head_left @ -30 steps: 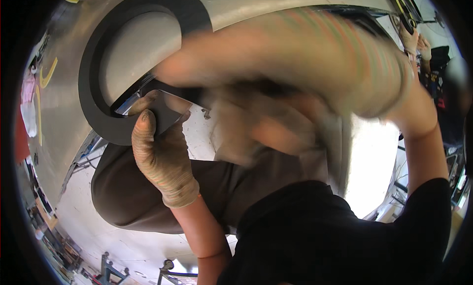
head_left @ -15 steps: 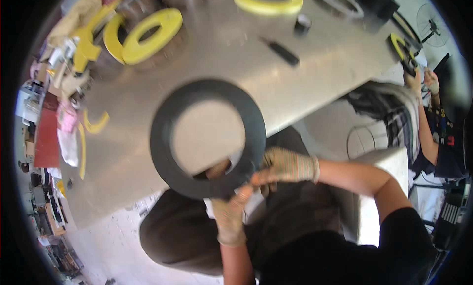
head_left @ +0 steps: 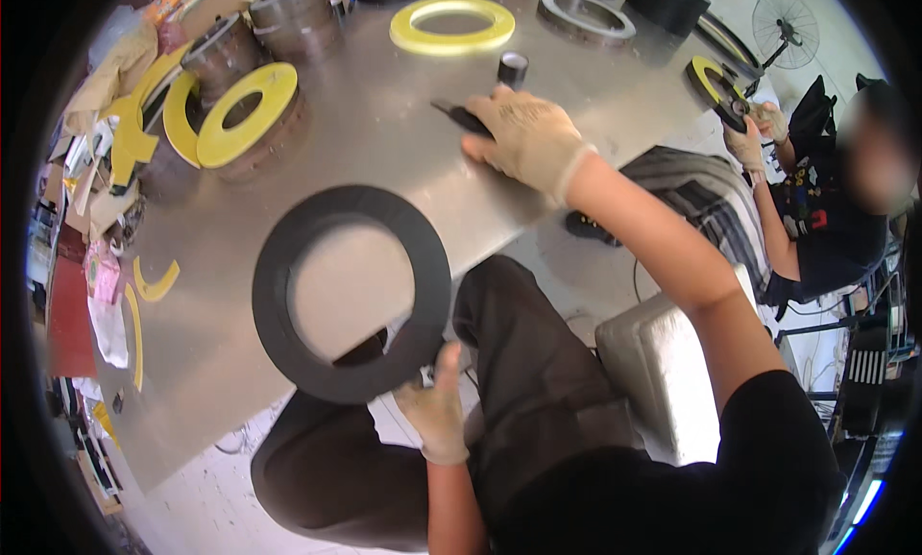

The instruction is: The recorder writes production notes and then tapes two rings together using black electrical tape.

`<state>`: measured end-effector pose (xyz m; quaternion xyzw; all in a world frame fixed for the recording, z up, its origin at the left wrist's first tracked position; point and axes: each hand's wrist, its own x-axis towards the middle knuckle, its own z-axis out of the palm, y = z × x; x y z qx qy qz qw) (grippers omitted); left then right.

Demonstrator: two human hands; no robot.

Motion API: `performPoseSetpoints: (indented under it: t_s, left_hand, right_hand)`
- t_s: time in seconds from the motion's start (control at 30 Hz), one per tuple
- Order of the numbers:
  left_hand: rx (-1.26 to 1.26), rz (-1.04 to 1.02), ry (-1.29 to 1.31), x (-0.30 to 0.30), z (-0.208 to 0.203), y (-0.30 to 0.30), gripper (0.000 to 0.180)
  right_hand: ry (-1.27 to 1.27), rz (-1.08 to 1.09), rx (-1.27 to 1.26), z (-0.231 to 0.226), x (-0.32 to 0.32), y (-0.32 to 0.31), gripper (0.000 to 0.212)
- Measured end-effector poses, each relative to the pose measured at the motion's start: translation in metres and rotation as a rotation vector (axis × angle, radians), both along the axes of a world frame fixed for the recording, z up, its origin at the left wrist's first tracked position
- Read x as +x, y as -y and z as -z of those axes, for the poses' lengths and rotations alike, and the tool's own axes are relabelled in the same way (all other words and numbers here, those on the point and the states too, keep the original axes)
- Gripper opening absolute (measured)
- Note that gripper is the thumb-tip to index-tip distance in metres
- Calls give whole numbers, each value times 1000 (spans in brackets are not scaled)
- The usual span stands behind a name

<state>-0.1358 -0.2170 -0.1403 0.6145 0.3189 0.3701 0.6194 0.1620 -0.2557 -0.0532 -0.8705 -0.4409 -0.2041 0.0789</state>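
Observation:
A thick black ring point(head_left: 276, 301) leans over the near table edge, with part of the table showing through its hole. At its lower right rim is my gloved left hand point(head_left: 437, 411), thumb pointing up and the other fingers partly hidden under the ring, holding it. Farther off on the tabletop, my gloved right hand point(head_left: 528, 137) has its thumb and fingers round the dark handle of a knife point(head_left: 469, 120), whose thin tip points left. Just beyond that hand stands a small black roll point(head_left: 513, 69).
Yellow rings point(head_left: 248, 118) lean on metal cylinders point(head_left: 298, 22) at the far left. A flat yellow ring point(head_left: 453, 25) and a grey ring point(head_left: 586, 17) lie at the back. Curved yellow strips point(head_left: 134, 334) lie left. A co-worker point(head_left: 816, 200) sits at right, holding a ring.
My right hand has left the black ring and reached forward to the knife. My left hand stays at the ring's lower rim. The view has shifted.

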Motion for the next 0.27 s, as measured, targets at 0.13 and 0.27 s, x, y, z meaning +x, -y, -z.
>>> performPoseSetpoints:
  t_s: [0.13, 0.27]
  left_hand:
    - [142, 8, -299, 4, -8, 3, 59]
    - [-21, 38, -58, -6, 25, 9, 54]
  right_hand:
    - [-137, 32, -121, -17, -2, 3, 35]
    - [-810, 95, 126, -39, -43, 28, 42]
